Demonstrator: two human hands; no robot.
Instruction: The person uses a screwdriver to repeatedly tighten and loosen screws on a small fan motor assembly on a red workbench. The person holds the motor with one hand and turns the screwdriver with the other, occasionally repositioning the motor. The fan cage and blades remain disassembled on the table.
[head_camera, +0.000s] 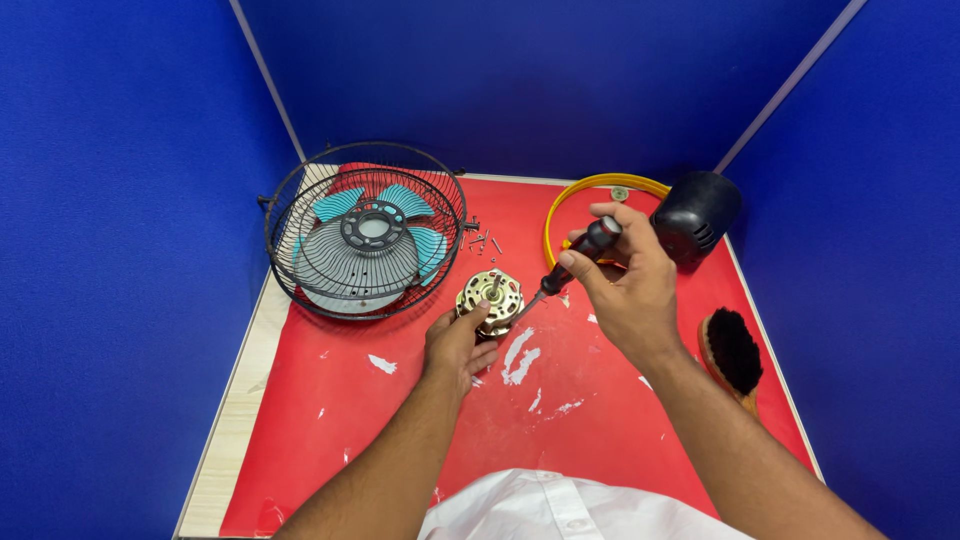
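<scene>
**Screwdriver Meets Fan Motor on the Red Mat**

While the left hand (458, 343) steadies the small fan motor (490, 295) from below, its fingers curled against the motor's near side and gripping it, the right hand (625, 280) is wrapped around the dark handle of a screwdriver (575, 257). That hand's fingers are pressed together about the handle, and the tool slants down to the left, its tip at the motor's right edge. The motor sits on a red mat (400, 420) near the middle of the table, just in front of the wire fan guard (365, 230). Inside the guard lie a grey grille and teal blades. A few loose screws (487, 241) are scattered between the guard and a yellow ring (570, 195). A black motor cover (697, 212) stands just beyond the right hand, and a wooden brush (733, 352) with black bristles lies near the mat's right edge. Blue partition walls (120, 250) enclose the table.
</scene>
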